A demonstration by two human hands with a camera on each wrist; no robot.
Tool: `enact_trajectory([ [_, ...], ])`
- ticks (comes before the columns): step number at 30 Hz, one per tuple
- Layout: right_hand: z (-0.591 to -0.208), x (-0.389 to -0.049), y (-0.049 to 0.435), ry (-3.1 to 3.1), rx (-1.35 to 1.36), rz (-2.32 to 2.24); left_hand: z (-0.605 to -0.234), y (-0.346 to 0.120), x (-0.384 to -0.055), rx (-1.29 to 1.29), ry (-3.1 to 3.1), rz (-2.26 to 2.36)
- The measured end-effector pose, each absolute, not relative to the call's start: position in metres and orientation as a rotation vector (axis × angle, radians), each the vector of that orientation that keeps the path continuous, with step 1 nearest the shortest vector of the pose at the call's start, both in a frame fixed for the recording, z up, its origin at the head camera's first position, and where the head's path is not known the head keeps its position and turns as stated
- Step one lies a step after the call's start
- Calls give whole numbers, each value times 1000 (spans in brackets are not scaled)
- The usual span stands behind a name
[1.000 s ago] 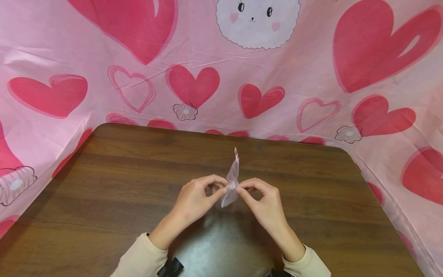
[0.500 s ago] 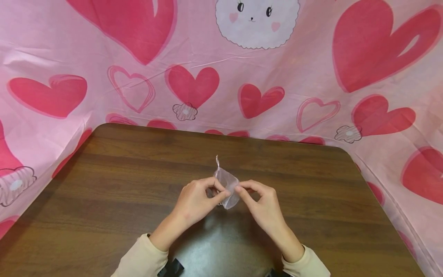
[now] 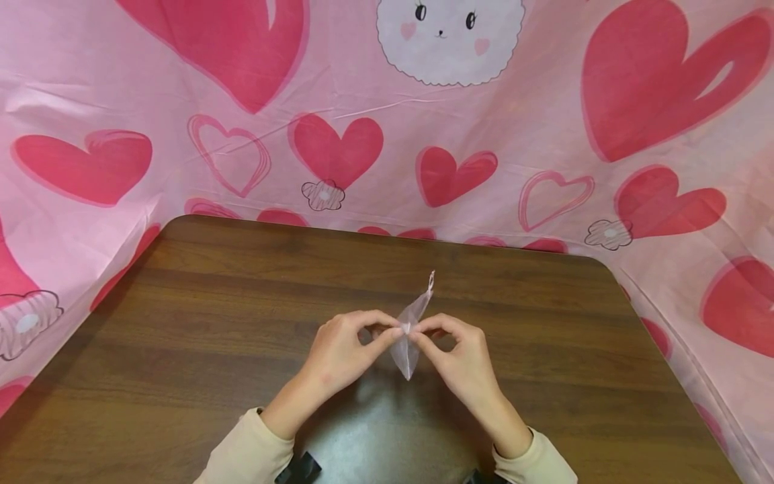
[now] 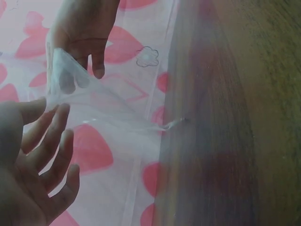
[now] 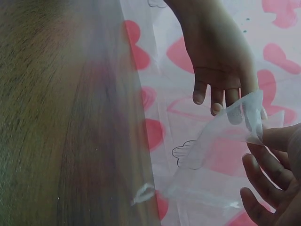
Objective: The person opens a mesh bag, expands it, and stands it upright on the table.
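Observation:
A small sheer pale organza drawstring pouch [image 3: 408, 356] is held up between both hands over the table. My left hand [image 3: 347, 346] pinches its left side between thumb and index finger. On the other side my right hand [image 3: 462, 353] pinches it the same way, fingertips close to the left ones. The fabric bunches where they meet, and a looped cord [image 3: 431, 281] sticks out at the far end. In the left wrist view the see-through pouch [image 4: 103, 103] spreads between the hands. From the right wrist, the pouch [image 5: 211, 141] hangs with its cord loop [image 5: 143, 192] pointing down.
The hands work above a dark brown wooden table [image 3: 242, 296] with rounded far corners. Behind it and at its sides hangs a pink cloth [image 3: 338, 81] printed with red hearts. Black wrist mounts show at the beige sleeves [image 3: 248, 447].
The pouch has turned in the fingers: its cord end swung left half a second ago and now points far right. The right fingers have come back against the left ones, bunching the fabric.

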State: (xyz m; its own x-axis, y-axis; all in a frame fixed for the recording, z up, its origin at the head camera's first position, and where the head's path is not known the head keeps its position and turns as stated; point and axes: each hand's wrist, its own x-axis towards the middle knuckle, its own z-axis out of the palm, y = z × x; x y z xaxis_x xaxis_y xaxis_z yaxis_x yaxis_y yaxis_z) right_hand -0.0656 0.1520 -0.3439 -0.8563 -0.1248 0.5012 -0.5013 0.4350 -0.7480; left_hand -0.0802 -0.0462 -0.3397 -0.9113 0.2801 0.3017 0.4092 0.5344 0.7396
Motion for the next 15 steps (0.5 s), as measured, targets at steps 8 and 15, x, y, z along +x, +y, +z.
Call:
enact_trajectory([
  [8, -346, -67, 151, -2318, 597, 1400, -337, -45, -79, -515, -2590, -1321],
  [15, -345, -66, 151, -2329, 611, 1409, -337, -45, -80, -514, -2582, -1331],
])
